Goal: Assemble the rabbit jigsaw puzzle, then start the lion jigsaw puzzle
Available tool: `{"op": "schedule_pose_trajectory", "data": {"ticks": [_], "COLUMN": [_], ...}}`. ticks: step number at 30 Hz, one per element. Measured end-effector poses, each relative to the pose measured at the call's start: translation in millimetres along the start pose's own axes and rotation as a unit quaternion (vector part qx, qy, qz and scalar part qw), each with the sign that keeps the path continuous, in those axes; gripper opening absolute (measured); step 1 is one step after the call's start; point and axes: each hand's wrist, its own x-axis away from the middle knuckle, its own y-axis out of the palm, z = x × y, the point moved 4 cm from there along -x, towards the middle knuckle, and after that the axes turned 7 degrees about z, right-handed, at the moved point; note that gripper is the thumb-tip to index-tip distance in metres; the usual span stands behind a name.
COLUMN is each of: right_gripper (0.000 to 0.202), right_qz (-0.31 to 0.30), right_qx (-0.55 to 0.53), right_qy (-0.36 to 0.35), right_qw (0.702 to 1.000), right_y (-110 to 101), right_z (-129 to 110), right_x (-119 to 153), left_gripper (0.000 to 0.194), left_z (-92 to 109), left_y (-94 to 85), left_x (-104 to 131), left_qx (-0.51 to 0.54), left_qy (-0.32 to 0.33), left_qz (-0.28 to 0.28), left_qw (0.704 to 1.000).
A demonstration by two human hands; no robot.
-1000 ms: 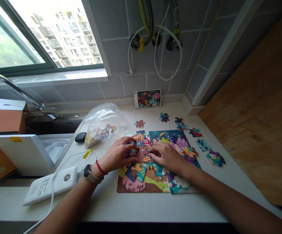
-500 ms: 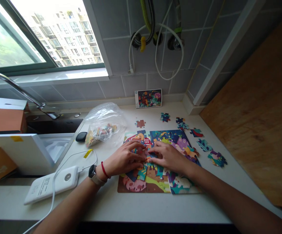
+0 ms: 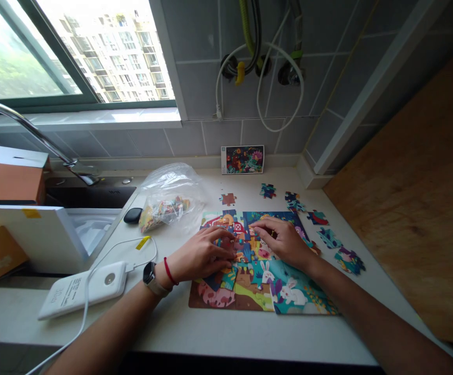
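Observation:
A colourful jigsaw puzzle (image 3: 254, 298) of animals lies partly joined on the white counter. My left hand (image 3: 206, 251) rests on its left part, fingers stretched over pieces near the red barn. Over the upper right part is my right hand (image 3: 283, 240), its fingers bent and apart, with no piece visible in them; the palm side is hidden. A white rabbit section (image 3: 294, 292) sits at the lower right, below my right wrist. Loose pieces lie around the puzzle, among them a brown piece (image 3: 228, 199) and a blue piece (image 3: 267, 190) behind it.
A picture card (image 3: 243, 159) leans on the back wall. Left of the puzzle are a clear plastic bag (image 3: 171, 195) with pieces, a black mouse-like object (image 3: 132, 215) and a white power bank (image 3: 85, 291) with a cable. Several loose pieces (image 3: 330, 238) lie at right, near a wooden panel (image 3: 414, 219).
My right hand has moved right, away from my left fingers, uncovering the puzzle's middle and the rabbit section. My left hand stays on the puzzle. The view has shifted slightly.

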Motion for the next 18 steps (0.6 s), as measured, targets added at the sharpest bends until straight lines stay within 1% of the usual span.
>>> {"op": "schedule_pose_trajectory", "data": {"ticks": [2, 3, 8, 11, 14, 18], "right_gripper": [0.023, 0.022, 0.016, 0.016, 0.015, 0.013], "right_qz": [-0.004, -0.018, -0.139, -0.184, -0.198, -0.197], "right_qx": [0.005, 0.009, 0.027, 0.041, 0.058, 0.063], "right_qy": [0.002, 0.001, -0.021, -0.045, -0.054, -0.041], "right_qw": [1.0, 1.0, 0.99, 0.981, 0.977, 0.978], "right_y": [-2, -3, 3, 9, 14, 16], "right_z": [0, 0, -4, -5, -6, -8], "right_x": [-1, -1, 3, 5, 7, 9], "left_gripper": [0.023, 0.023, 0.022, 0.022, 0.021, 0.019], "left_z": [1, 1, 0, 1, 0, -1], "left_y": [0.0, 0.0, -1.8, -2.8, -3.2, -4.4], "left_x": [1, 1, 2, 3, 3, 4], "left_qx": [-0.001, -0.002, -0.016, -0.028, -0.034, -0.029], "left_qy": [-0.002, -0.004, -0.021, -0.018, -0.016, -0.021], "left_qz": [0.0, 0.0, -0.002, -0.001, 0.002, 0.008], "left_qw": [1.0, 1.0, 1.0, 0.999, 0.999, 0.999]}}
